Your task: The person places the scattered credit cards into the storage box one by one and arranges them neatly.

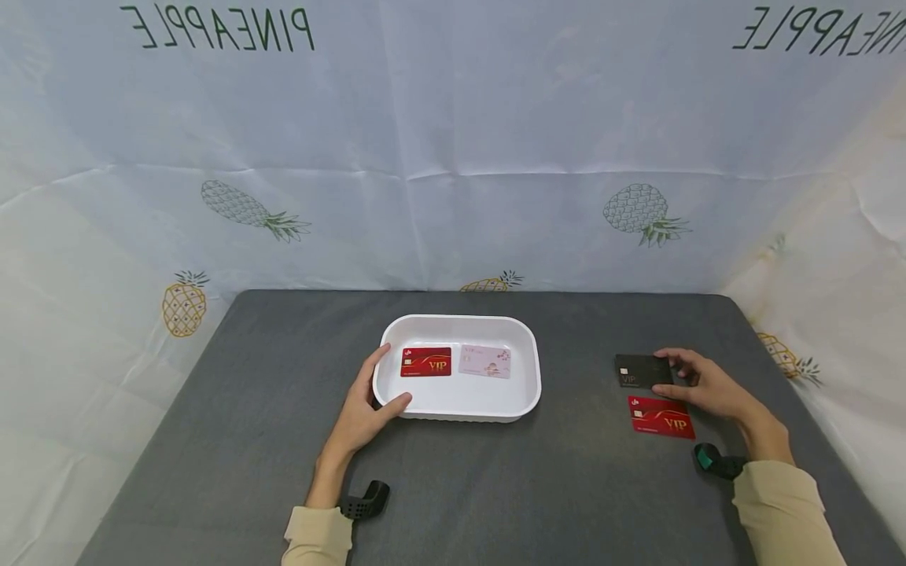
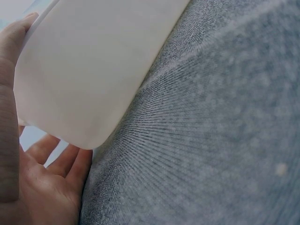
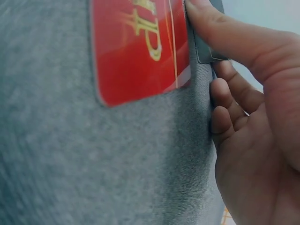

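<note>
My left hand (image 1: pixel 359 420) holds a white plastic tray (image 1: pixel 453 405) by its left end, the thumb over the near rim and the fingers along the outside. In the left wrist view the tray's outer wall (image 2: pixel 93 70) stands between thumb and fingers. Inside the tray lie a red VIP card (image 1: pixel 426 362) and a pale pink card (image 1: pixel 484 362), side by side. At the right, my right hand (image 1: pixel 715 389) pinches a black VIP card (image 1: pixel 640 371) by its right part, thumb at the near edge, fingers at the far edge. A second red VIP card (image 1: pixel 661 417) lies just nearer.
A dark grey cloth (image 1: pixel 495 487) covers the table. Behind it hangs a white curtain (image 1: pixel 453 228) printed with pineapples. A black wrist device (image 1: pixel 366 501) sits at the left wrist, another wrist device (image 1: pixel 720 462) at the right.
</note>
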`<state>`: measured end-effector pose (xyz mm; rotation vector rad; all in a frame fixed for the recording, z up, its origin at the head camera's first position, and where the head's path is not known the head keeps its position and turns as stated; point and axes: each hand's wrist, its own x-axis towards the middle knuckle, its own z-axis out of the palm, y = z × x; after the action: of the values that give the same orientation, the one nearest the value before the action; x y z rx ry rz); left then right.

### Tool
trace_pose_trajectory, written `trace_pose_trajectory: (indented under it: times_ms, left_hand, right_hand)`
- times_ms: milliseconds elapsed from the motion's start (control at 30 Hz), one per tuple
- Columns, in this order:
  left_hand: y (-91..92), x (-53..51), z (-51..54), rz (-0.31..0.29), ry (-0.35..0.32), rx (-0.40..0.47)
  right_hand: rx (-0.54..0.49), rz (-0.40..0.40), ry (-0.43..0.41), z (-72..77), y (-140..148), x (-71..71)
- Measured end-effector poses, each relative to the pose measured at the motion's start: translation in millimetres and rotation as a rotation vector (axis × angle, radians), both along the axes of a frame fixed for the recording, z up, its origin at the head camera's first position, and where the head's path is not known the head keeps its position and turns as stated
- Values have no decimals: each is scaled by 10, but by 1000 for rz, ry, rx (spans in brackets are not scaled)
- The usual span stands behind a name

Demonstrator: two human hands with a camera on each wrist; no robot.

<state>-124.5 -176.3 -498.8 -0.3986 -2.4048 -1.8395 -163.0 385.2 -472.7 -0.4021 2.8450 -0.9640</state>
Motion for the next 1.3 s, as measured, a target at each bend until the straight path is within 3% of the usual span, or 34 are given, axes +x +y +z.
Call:
trace_pose_trajectory:
  times_ms: [567, 900, 1300]
  left_hand:
    - [-4, 1, -10, -7, 1, 7]
    - [-6, 1, -13, -11, 9, 13]
    - [-7, 3, -5, -6, 5, 4]
  right_hand:
    - [24, -40, -61, 51, -17, 42]
    - [-42, -77, 39, -10, 1, 70]
    - [-67, -127, 59, 36, -99, 93]
